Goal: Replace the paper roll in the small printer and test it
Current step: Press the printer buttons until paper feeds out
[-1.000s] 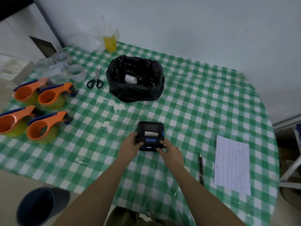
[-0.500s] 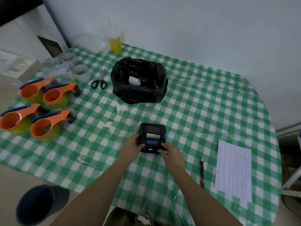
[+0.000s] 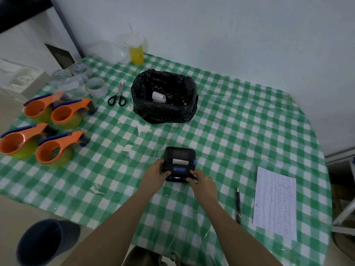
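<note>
Since the earlier frames, the right thumb has shifted from the printer's near right corner onto its front panel, while the printer itself has stayed in the same spot. The small black printer [image 3: 180, 163] sits on the surface [image 3: 249, 131], which is covered in a green and white checked cloth, near the person's edge. The left hand [image 3: 156, 173] is curled around the printer's left side, thumb lying on the front panel. The right hand [image 3: 202, 182] grips the near right corner, its thumb pressed beside a small lit display. A short white strip of paper [image 3: 179, 161] pokes out of the slot on top.

Farther back, a black bag-lined bin [image 3: 164, 110] holds a white paper roll [image 3: 158, 97]. Scissors [image 3: 117, 96] lie just left of the bin. Four orange tape dispensers [image 3: 46, 129] are grouped at the far left. To the right of the hands, a pen [image 3: 238, 205] lies beside a printed sheet [image 3: 274, 203].
</note>
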`<action>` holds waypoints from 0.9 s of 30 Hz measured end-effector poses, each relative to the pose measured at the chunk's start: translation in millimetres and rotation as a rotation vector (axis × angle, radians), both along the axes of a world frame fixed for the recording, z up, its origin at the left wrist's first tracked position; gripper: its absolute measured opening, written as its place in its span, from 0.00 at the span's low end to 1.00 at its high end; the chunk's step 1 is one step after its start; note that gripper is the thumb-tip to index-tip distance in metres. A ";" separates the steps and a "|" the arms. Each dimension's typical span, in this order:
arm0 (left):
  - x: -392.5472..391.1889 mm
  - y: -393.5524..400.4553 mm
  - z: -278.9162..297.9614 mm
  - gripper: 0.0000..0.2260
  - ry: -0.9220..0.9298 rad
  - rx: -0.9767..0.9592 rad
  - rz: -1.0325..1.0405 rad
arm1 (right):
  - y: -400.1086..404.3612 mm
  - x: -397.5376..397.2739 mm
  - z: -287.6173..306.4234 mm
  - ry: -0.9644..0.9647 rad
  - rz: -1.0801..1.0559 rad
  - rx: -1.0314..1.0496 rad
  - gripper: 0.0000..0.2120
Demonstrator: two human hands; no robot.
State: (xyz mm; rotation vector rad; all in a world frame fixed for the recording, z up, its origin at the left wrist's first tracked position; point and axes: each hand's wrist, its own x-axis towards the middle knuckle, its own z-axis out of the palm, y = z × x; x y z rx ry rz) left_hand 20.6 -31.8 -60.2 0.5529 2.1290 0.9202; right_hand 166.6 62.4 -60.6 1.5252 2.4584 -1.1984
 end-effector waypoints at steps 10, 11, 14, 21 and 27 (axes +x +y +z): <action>1.0 0.6 2.3 0.18 -0.016 0.006 0.009 | 0.0 0.2 0.1 0.016 -0.013 -0.003 0.15; 1.2 0.6 2.3 0.17 -0.015 0.006 0.008 | 0.0 0.4 0.2 0.015 -0.011 0.001 0.15; 0.7 0.0 2.1 0.17 -0.015 0.004 0.008 | 0.0 0.4 1.1 0.014 -0.009 0.010 0.16; 0.9 0.1 3.6 0.18 -0.008 0.003 0.007 | -0.2 0.7 1.4 0.027 -0.011 -0.002 0.16; 0.8 0.0 3.2 0.18 -0.010 0.006 0.009 | -0.3 -0.3 2.4 0.025 -0.006 0.008 0.15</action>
